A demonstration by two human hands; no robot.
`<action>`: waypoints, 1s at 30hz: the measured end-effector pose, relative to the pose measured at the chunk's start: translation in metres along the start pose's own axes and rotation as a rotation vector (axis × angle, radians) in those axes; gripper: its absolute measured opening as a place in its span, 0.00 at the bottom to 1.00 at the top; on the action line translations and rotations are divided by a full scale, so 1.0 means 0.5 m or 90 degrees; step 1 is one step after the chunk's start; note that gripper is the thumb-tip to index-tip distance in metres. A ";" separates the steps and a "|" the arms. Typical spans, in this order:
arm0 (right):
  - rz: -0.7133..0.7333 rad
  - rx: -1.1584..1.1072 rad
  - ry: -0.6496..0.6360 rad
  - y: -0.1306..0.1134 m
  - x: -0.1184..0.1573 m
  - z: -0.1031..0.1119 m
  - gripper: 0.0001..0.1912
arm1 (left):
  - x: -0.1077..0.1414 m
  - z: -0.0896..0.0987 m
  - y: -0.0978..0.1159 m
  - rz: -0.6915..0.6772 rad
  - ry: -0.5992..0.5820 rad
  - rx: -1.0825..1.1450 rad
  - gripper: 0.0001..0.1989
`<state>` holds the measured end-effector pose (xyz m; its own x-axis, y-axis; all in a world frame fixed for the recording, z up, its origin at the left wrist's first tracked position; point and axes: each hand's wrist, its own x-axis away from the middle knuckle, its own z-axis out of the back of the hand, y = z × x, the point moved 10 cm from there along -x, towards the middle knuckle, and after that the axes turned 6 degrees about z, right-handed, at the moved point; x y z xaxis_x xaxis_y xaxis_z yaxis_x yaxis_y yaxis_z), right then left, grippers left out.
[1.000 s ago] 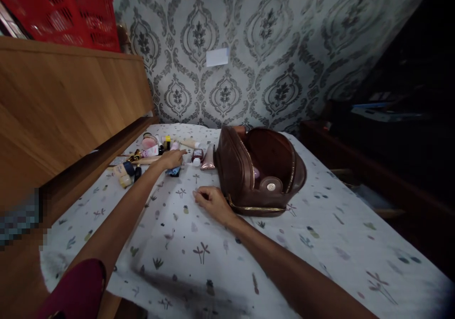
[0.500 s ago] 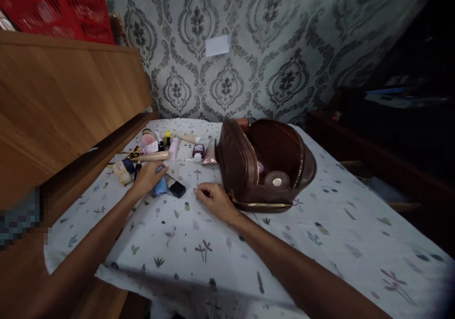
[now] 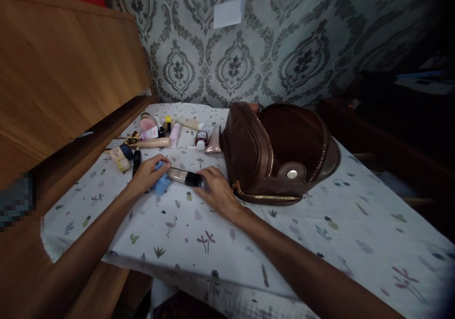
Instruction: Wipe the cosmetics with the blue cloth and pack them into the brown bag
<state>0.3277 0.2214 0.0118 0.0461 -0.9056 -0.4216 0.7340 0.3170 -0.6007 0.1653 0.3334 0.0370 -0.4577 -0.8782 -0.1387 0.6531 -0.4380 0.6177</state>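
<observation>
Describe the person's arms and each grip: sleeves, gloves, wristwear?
The left grip and right grip are human hands without gloves. The left forearm and right forearm show no sleeves, wristwear, cables or markings. Any rings would be too small to make out.

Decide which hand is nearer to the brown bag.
Right. The right hand is just left of the brown bag, by the black bottle cap. The left hand is farther left, at the blue cloth.

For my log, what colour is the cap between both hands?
The cap is black, clearest in the head view.
</observation>
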 end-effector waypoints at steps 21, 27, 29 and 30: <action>-0.001 -0.029 -0.001 -0.003 -0.003 0.007 0.09 | 0.107 -0.092 0.205 -0.462 0.010 -0.204 0.10; -0.004 -0.048 0.001 -0.005 -0.003 0.010 0.10 | 0.102 -0.065 0.185 -0.444 0.039 -0.283 0.13; -0.015 -0.053 -0.001 -0.003 -0.003 0.010 0.11 | 0.091 -0.048 0.164 -0.405 0.064 -0.319 0.13; -0.021 -0.054 -0.001 -0.002 -0.002 0.011 0.11 | 0.082 -0.039 0.150 -0.374 0.076 -0.335 0.13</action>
<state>0.3307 0.2207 0.0164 0.0238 -0.9165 -0.3992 0.6753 0.3092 -0.6696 0.2072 0.2607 0.0625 -0.7672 -0.4770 -0.4287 0.5380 -0.8425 -0.0254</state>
